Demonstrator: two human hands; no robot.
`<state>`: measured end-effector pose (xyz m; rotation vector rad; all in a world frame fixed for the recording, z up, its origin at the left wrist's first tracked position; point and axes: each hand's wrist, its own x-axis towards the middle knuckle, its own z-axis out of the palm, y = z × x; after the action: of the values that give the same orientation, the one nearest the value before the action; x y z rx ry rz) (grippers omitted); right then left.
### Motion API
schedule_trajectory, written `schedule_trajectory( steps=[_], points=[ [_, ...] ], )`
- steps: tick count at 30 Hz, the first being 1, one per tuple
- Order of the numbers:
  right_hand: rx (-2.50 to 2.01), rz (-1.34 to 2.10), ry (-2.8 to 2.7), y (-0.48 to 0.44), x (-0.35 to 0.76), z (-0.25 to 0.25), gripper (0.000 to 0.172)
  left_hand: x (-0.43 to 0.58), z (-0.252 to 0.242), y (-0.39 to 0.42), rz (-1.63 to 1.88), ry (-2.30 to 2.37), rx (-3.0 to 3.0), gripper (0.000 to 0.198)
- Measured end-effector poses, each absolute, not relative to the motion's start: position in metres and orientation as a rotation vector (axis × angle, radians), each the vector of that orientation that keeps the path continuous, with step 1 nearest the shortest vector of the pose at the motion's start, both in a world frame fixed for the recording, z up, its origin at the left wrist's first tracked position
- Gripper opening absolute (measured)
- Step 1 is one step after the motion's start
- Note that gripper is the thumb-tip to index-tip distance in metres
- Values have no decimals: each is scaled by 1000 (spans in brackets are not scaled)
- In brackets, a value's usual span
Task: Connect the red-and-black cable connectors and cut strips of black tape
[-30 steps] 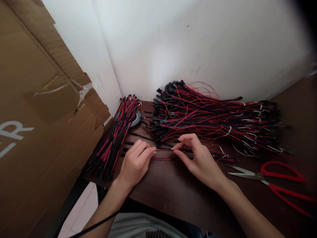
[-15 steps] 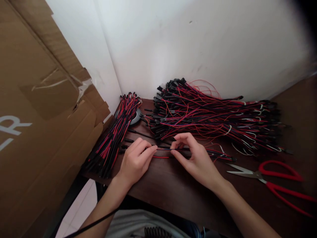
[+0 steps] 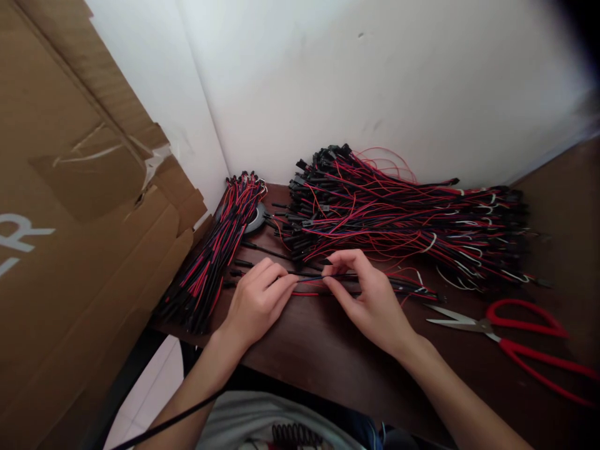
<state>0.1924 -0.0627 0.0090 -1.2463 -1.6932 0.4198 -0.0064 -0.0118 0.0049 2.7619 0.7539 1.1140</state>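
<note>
Between my two hands runs a thin dark wire (image 3: 309, 279), low over the table's near half. My left hand (image 3: 260, 297) is closed, pinching it between thumb and forefinger. Thumb and fingertips of my right hand (image 3: 363, 297) meet on the same wire a short way to the right. A small black piece (image 3: 327, 262) shows by the right fingertips; I cannot make out what it is. Just below, a red wire (image 3: 304, 294) crosses under both hands. More black and red wires (image 3: 412, 289) lie behind and right of my right hand, with white ties on them.
A large pile of red and black wires with connectors (image 3: 375, 206) lies against the wall. Another bundle (image 3: 210, 256) rests at left over a grey tape roll (image 3: 256, 220). Open red-handled scissors (image 3: 487, 328) lie at right. A cardboard box (image 3: 94, 250) stands at left.
Both hands keep their pinch on the wire with hardly any movement. The whole view has shifted slightly.
</note>
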Motion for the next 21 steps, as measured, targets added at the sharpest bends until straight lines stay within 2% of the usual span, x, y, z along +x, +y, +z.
schedule_trajectory(
  steps=[5, 11, 21],
  points=[
    [-1205, 318, -1789, -64, 193, 9, 26, -6, 5, -12, 1056, 812, 2774, 11],
    [-1250, 277, -1918, -66, 190, 8, 35, -5, 5, -13, 1040, 892, 2755, 11],
    [-1308, 9, -2013, -62, 192, 2, 26, -6, 4, -13, 1046, 828, 2717, 12]
  ],
)
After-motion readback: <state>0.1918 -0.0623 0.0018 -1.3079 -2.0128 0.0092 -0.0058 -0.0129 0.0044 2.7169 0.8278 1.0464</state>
